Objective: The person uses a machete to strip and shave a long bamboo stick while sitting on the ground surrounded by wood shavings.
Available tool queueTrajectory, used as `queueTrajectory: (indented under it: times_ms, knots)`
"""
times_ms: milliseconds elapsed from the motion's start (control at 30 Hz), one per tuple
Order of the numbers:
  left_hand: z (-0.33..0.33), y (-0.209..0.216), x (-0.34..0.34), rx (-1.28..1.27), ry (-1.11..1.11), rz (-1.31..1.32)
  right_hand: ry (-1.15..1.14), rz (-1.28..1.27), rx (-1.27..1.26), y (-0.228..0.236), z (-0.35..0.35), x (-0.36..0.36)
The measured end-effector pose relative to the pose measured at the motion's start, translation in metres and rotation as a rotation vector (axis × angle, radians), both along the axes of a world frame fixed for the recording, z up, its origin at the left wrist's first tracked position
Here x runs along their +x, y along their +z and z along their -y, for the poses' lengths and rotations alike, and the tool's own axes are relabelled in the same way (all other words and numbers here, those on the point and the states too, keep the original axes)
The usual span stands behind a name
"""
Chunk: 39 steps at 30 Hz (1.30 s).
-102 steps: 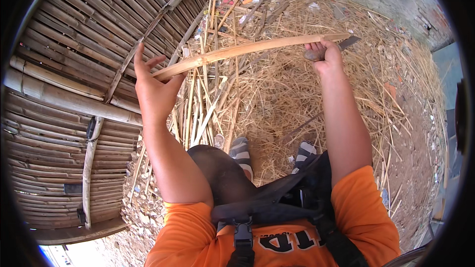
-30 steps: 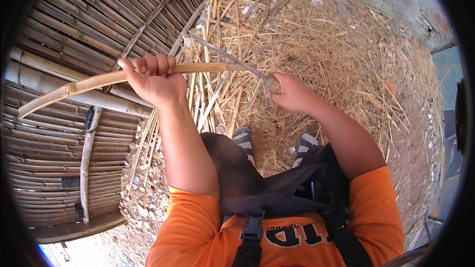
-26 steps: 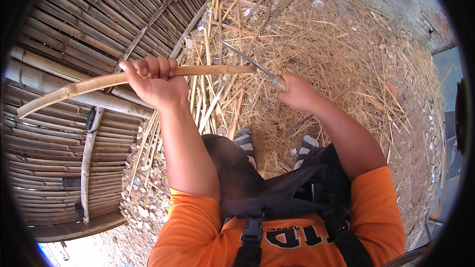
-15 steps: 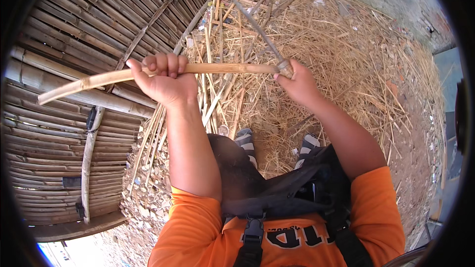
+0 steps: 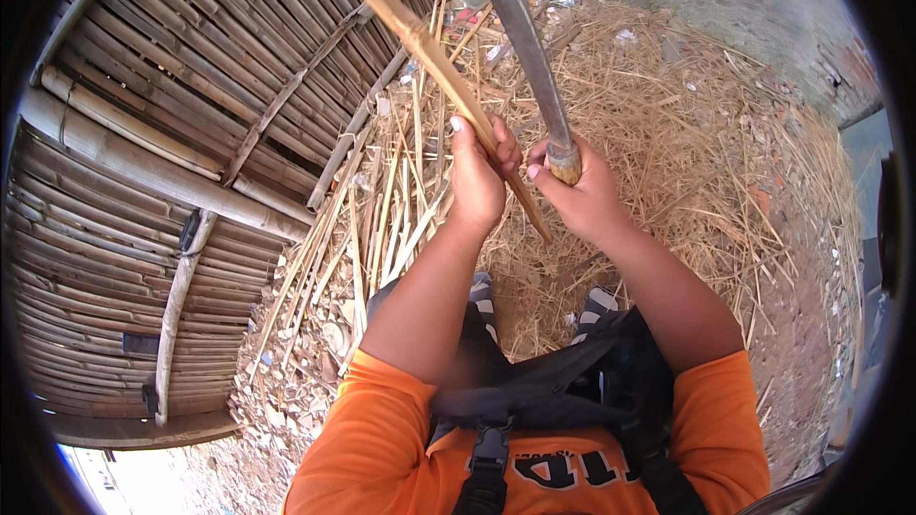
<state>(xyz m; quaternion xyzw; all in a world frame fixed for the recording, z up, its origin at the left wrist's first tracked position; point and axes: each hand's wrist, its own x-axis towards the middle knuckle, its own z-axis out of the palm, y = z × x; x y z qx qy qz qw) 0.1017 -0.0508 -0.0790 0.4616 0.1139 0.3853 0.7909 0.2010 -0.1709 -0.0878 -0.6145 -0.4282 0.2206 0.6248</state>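
Observation:
My left hand (image 5: 482, 172) is closed round a long split bamboo strip (image 5: 412, 35), pale yellow with a joint partway along. The strip slants from the upper left down to a thin end in front of my body; its far end runs out of the picture. In my right hand (image 5: 584, 186) is a machete (image 5: 525, 38), gripped by its wooden handle with a metal collar. Its long dark blade points up and away, out past the top edge. The two hands are close together, and the blade stands apart from the strip, to its right.
Bamboo slat walling (image 5: 181, 67) rises on the left, with a thick pole (image 5: 143, 157) across it. Straw and shavings (image 5: 649, 124) cover the ground, with loose bamboo strips (image 5: 386, 210) left of my feet. A brick wall (image 5: 735, 0) stands at the far right.
The bamboo strip has swung from nearly level to a steep slant as my left hand moved right, toward my right hand. The machete's blade now points higher and looks closer.

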Motion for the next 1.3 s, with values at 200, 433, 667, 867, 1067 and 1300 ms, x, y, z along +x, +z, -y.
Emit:
queueTrajectory:
  times_ms: [200, 433, 667, 867, 1067, 1300]
  knots:
    - [0.015, -0.003, 0.008, -0.030, -0.061, 0.130, -0.026, -0.051, -0.006, -0.034, -0.005, -0.001]
    - [-0.009, 0.006, 0.001, 0.222, 0.217, -0.002, -0.022, 0.002, -0.155, -0.042, -0.005, 0.020]
    - [-0.066, 0.069, -0.079, 0.050, 0.511, 0.331, 0.129, 0.322, -0.454, -0.020, 0.008, 0.041]
    - [-0.098, 0.063, -0.128, 0.096, 0.300, 0.521, 0.177, 0.295, -0.552, -0.046, -0.004, 0.050]
    - [-0.089, 0.070, -0.130, 0.077, 0.221, 0.539, 0.049, 0.292, -0.543, -0.059, -0.002, 0.057]
    - [-0.048, 0.069, -0.074, 0.084, 0.479, 0.266, 0.054, 0.560, -0.597, -0.072, 0.002, 0.070]
